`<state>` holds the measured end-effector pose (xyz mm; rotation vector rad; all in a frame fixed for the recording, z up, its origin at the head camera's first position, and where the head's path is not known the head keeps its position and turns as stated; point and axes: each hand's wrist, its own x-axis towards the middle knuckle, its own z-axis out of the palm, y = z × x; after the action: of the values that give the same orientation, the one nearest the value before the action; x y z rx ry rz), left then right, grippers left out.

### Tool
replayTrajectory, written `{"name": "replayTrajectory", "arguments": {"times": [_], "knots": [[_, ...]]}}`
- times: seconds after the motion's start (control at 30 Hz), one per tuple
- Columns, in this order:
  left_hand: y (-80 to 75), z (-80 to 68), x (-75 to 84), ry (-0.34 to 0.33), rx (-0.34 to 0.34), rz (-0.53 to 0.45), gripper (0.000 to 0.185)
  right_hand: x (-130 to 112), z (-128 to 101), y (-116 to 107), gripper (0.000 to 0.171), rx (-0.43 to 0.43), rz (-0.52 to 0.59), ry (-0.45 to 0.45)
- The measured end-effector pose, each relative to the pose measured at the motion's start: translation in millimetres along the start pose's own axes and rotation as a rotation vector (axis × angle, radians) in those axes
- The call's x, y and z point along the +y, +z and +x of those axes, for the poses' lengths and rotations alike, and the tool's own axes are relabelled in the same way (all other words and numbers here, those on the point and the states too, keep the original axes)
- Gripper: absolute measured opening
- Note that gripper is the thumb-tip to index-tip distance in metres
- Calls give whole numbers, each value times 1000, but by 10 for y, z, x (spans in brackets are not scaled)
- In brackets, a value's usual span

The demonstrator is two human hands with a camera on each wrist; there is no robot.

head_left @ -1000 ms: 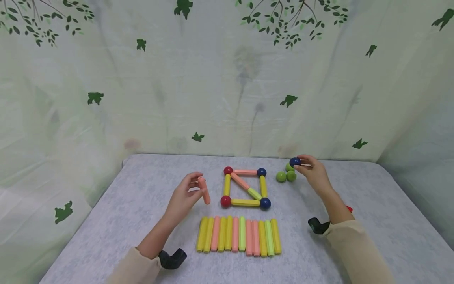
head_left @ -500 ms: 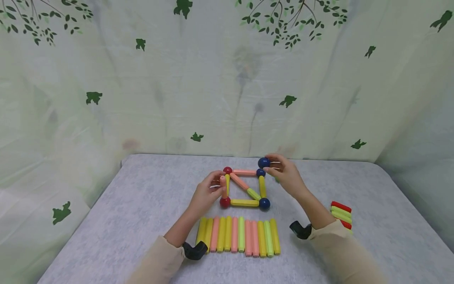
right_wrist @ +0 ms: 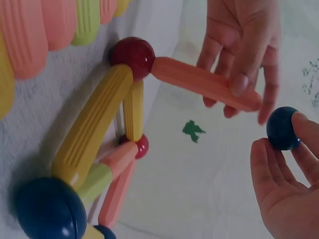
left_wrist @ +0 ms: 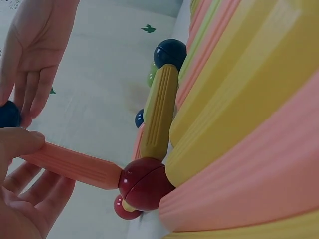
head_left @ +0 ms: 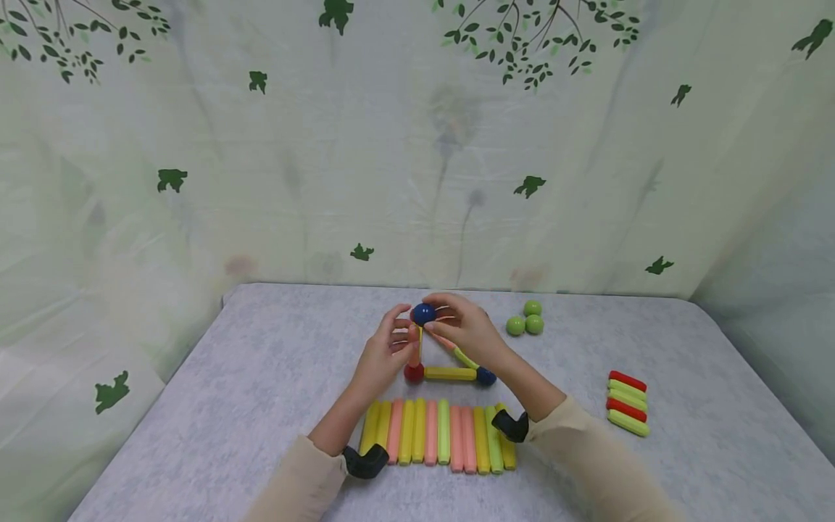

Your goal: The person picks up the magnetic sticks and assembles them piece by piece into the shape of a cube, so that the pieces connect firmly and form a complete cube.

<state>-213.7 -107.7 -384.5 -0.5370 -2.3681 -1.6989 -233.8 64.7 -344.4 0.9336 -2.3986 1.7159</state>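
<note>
My left hand (head_left: 381, 355) pinches a salmon-pink stick (left_wrist: 75, 167) between thumb and fingers. The stick stands up from the near left red ball (right_wrist: 132, 57) and touches it. In my right hand (head_left: 472, 333) a dark blue ball (right_wrist: 281, 128) is pinched, close to the stick's upper end with a small gap in the right wrist view. Below lies a square frame of sticks and balls; its near side is a yellow stick (head_left: 450, 373) ending at another blue ball (head_left: 485, 376). My right hand hides the frame's far right part in the head view.
A row of yellow, pink and light green sticks (head_left: 443, 435) lies in front of the frame. Three green balls (head_left: 533, 324) sit at the back right. Several red and light green sticks (head_left: 628, 407) are stacked side by side further right on the grey table (head_left: 228, 391).
My left hand has moved right and brought the pink stick upright onto the near left red ball. My right hand has carried the blue ball left from the green balls to the stick's top.
</note>
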Motion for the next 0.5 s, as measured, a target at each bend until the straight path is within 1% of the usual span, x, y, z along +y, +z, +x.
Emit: {"name": "replayTrajectory", "arguments": {"times": [0.2, 0.23, 0.33, 0.43, 0.5], "knots": [[4, -25, 29, 65, -6, 63, 60, 261, 62, 121, 36, -17, -29, -8], [10, -17, -23, 75, -4, 72, 60, 269, 63, 127, 36, -19, -35, -4], [25, 10, -182, 107, 8, 99, 62, 136, 27, 106, 38, -23, -31, 5], [37, 46, -360, 134, 18, 115, 63, 0, -52, 28, 41, -19, -24, 32], [32, 48, -363, 134, 19, 124, 64, 26, -131, -48, 44, -14, -32, 41]]}}
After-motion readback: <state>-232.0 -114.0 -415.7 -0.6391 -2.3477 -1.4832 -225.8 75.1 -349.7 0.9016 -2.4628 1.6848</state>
